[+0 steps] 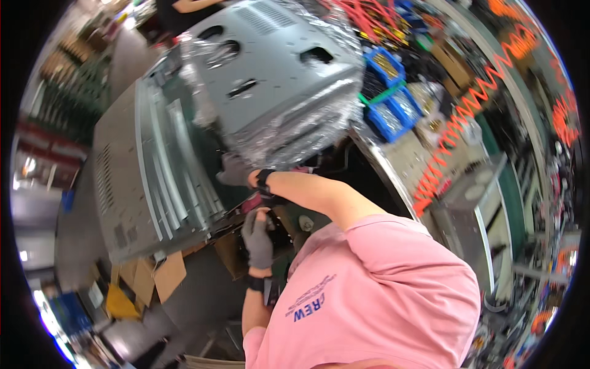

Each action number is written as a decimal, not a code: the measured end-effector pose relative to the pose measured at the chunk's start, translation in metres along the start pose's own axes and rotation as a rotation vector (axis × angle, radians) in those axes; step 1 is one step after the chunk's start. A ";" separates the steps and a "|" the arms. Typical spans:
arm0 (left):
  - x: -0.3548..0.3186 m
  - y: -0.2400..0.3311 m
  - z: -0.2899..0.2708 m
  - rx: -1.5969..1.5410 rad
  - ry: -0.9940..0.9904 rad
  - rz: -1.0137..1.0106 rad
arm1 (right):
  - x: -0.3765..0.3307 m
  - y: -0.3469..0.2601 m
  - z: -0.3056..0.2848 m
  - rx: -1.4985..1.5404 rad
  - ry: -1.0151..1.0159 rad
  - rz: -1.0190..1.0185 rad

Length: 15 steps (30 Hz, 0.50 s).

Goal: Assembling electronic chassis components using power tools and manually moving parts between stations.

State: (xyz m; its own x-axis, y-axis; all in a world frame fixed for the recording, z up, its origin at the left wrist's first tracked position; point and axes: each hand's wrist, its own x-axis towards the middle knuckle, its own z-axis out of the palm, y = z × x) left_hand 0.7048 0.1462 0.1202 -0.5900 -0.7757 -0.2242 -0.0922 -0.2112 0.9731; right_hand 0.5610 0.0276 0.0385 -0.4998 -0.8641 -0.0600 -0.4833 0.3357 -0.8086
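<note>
My left hand (pixel 257 243), in a grey glove with a bare fingertip showing, is raised in front of my body above an open cardboard box (pixel 230 255). Its fingers are curled together around something too small to make out. Farther ahead, my right hand (pixel 234 170), also gloved in grey, reaches across to the near side of a stack of grey sheet-metal panels (pixel 270 74) partly wrapped in clear film. Its fingers are bent and close together, and what they hold is hidden. A dark red item (pixel 251 203) lies between the two hands, its kind unclear.
To the left stands a large grey vented metal panel (pixel 117 178) with long metal strips (pixel 169 178) beside it. Blue bins (pixel 393 114) of small parts sit on the right bench under a coiled orange hose (pixel 458 120). Cardboard pieces (pixel 169 277) lie lower left. Another person's arm (pixel 193 5) shows at the top.
</note>
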 end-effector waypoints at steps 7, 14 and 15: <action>-0.001 0.159 0.001 0.280 -0.644 0.813 | -0.118 0.019 -0.077 0.335 -0.446 0.015; -0.040 0.241 0.134 -0.751 -1.092 1.254 | -0.280 0.089 -0.204 0.504 -0.088 0.598; -0.047 0.243 0.147 -0.671 -1.033 1.317 | -0.306 0.110 -0.207 0.491 0.092 0.554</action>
State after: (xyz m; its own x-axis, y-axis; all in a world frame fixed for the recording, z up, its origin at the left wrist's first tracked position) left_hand 0.5926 0.2186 0.3755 -0.2329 -0.0257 0.9722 0.9520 -0.2101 0.2225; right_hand 0.5120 0.4068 0.0896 -0.6451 -0.5753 -0.5028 0.2229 0.4877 -0.8441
